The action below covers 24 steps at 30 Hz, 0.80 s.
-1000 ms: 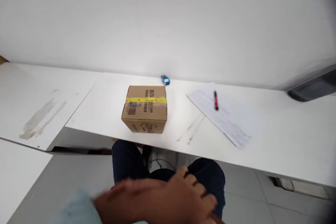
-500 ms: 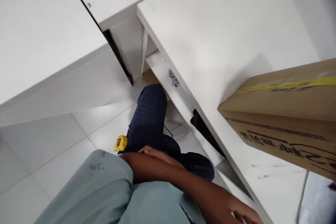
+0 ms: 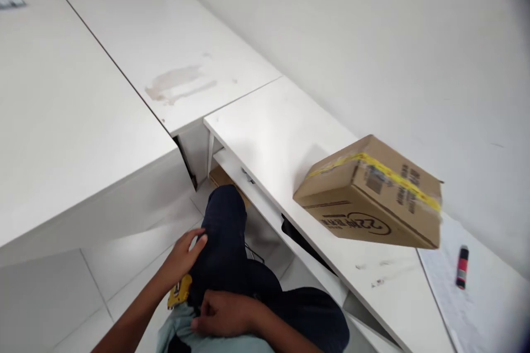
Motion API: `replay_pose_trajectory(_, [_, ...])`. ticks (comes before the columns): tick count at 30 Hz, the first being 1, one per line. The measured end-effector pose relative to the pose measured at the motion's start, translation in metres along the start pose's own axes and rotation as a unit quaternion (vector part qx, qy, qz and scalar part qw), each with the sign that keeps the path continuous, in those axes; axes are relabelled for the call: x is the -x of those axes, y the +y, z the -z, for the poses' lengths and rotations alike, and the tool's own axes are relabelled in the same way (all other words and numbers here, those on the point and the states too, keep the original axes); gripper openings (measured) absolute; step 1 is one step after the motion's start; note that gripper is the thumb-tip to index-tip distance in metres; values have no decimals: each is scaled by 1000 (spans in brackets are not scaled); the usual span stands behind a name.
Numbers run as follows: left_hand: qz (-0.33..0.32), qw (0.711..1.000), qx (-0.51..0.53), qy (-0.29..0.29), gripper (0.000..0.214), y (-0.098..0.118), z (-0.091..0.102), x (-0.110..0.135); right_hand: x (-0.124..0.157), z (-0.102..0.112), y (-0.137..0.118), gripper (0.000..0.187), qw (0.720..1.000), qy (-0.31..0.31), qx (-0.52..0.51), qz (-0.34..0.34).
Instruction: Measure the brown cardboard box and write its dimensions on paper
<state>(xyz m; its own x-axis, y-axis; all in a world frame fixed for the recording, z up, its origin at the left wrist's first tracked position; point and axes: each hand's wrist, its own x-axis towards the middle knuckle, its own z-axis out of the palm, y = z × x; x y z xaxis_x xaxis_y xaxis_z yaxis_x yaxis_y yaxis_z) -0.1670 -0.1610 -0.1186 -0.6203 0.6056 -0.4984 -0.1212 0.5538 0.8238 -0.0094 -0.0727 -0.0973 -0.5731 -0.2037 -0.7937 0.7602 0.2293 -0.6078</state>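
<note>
I sit with my legs in dark trousers (image 3: 227,231) under a white desk (image 3: 269,132). My left hand (image 3: 182,256) rests on my left thigh with fingers loosely spread, just above a yellow tape measure (image 3: 179,291) clipped at my hip. My right hand (image 3: 223,313) lies at my waist with its fingers curled against the trousers; what they pinch is hidden. A cardboard box (image 3: 372,198) sealed with yellow tape stands on the desk, to the right of both hands and out of their reach.
A red-and-black marker (image 3: 461,267) lies on a printed sheet (image 3: 439,287) at the desk's right end. Two more white tabletops (image 3: 62,94) extend to the left, one stained. A white wall runs behind the desk, with pale tiled floor below.
The view has swung left and lifted. My left hand has come into sight at the tape measure on my hip. My right hand has drawn back from the desk edge to my waist.
</note>
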Motion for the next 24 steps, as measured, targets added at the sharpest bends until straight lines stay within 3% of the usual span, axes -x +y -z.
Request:
replay_pose_trajectory(1, [60, 997, -42, 25, 62, -27, 4, 4, 0, -1, -2, 41, 1000, 17, 15, -8])
replay_pose_trajectory(3, [165, 985, -40, -17, 63, -71, 8, 15, -4, -5, -4, 51, 999, 37, 29, 1])
replay_pose_trajectory(5, [177, 981, -45, -60, 58, -93, 9, 26, -11, -8, -4, 43, 998, 24, 61, 26])
replay_pose_trajectory(7, [141, 981, -111, -70, 51, -94, 10, 31, -19, -9, -3, 33, 994, 1, 87, 62])
replay_pose_trajectory(11, [72, 974, -194, -88, 49, -47, 6, 32, -14, 1, 1, 34, 992, 12, 59, 107])
replay_pose_trajectory(15, [-21, 976, -179, -125, 52, 25, -20, 36, 21, 6, 16, 41, 973, 129, -64, 178])
replay_pose_trajectory(17, [-99, 972, -184, -108, 56, 54, -43, 42, 42, 6, 28, 46, 936, 203, -155, 242])
replay_pose_trajectory(21, [-198, 961, -162, -108, 73, 94, -96, 59, 77, 0, 61, 50, 822, 317, -331, 339])
replay_pose_trajectory(24, [-334, 904, -190, -185, 55, 126, -119, 78, 89, -13, 98, 59, 741, 392, -419, 350])
